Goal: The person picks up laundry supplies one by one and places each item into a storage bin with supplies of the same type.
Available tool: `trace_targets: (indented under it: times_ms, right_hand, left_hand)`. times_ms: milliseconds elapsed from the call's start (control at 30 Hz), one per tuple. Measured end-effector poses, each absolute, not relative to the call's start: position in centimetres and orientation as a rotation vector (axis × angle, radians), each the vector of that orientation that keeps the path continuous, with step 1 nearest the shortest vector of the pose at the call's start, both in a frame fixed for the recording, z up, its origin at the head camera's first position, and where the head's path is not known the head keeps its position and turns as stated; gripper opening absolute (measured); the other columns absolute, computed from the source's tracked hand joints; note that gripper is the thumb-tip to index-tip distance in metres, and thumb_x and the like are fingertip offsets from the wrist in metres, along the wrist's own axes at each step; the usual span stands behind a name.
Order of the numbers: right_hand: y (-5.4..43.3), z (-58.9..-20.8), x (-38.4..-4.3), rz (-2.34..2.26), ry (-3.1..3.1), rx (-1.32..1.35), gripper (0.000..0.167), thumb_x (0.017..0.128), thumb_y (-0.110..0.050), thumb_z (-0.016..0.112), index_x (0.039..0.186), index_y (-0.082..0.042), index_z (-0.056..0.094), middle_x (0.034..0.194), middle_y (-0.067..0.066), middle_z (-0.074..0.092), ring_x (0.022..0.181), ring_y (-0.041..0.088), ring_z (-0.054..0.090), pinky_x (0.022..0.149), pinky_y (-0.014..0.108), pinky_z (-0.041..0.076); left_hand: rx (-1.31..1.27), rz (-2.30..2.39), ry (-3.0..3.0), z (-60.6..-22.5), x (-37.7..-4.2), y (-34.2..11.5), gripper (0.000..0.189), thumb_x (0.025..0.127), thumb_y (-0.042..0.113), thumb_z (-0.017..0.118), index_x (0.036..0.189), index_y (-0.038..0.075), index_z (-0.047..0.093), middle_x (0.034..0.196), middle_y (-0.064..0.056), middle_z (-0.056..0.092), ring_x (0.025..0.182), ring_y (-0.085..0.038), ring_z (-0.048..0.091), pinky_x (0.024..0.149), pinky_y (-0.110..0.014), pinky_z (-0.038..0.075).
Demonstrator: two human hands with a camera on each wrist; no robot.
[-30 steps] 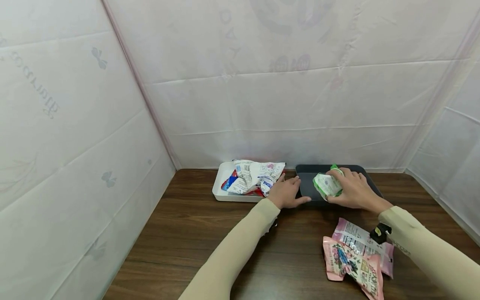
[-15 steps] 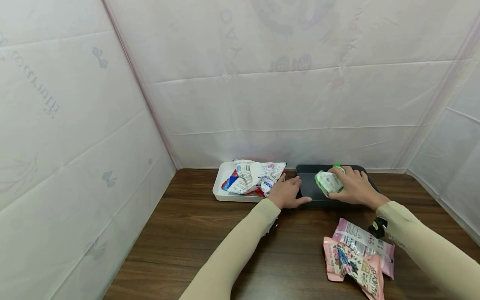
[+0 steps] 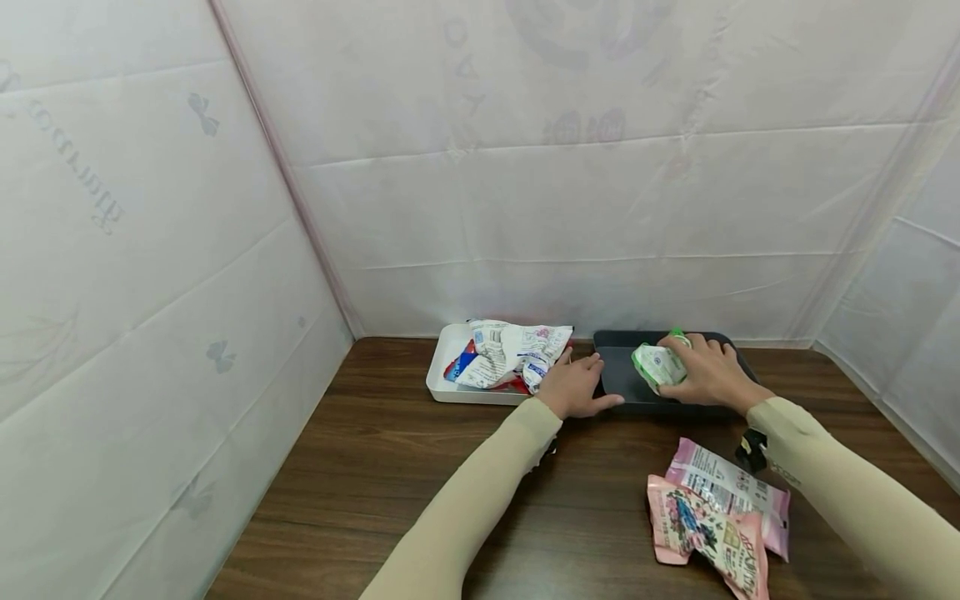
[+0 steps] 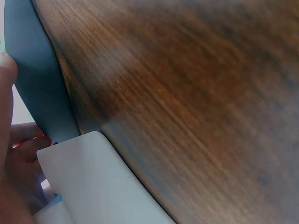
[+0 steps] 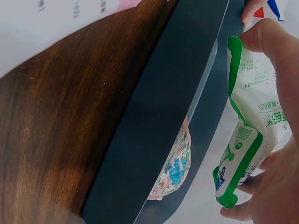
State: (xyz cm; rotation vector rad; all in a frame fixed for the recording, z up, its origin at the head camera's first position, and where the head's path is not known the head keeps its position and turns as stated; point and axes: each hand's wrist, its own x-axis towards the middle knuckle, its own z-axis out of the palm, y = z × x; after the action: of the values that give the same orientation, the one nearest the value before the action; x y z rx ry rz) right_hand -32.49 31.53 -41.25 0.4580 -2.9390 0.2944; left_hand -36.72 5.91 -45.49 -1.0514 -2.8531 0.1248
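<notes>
White sheeting [image 3: 480, 208]: walls with faint printed motifs, at the back and both sides. Surface [image 3: 352, 483]: dark wood grain. Dark tray [image 3: 617, 367]: toward the back of the surface. White tray [image 3: 448, 343]: just left of the dark one, bearing a crumpled white packet [image 3: 498, 343] over a blue-and-red packet [image 3: 463, 362]. Pink floral packet [image 3: 708, 529]: front right, lying partly over a mauve packet [image 3: 772, 517]. Left hand [image 3: 572, 388]: fingers spread, gripping nothing, at the white tray's right end, thumb toward the dark tray. Right hand [image 3: 705, 373]: pinching a green-and-white packet [image 3: 655, 365], tilted, within the dark tray's outline; contact with its floor cannot be told.
</notes>
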Motion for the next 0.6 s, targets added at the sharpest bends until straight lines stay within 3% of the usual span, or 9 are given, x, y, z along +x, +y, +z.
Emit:
trace_targets:
  times_ms: [600]
  right_hand:
    - [31.74,-41.80,-33.47,0.250,-2.996,0.481,0.073,0.083,-0.049,0.080,0.142,-0.015,0.052,0.134,0.035,0.047,0.110,0.055,0.050,0.091,0.076,0.031]
  left_hand:
    - [-1.059,0.140,-2.850,-45.41,-36.60,5.90,0.082,0.099,0.075,0.035,0.156,0.018,0.047,0.162,0.002,0.041,0.147,-0.009,0.039,0.127,-0.041,0.015]
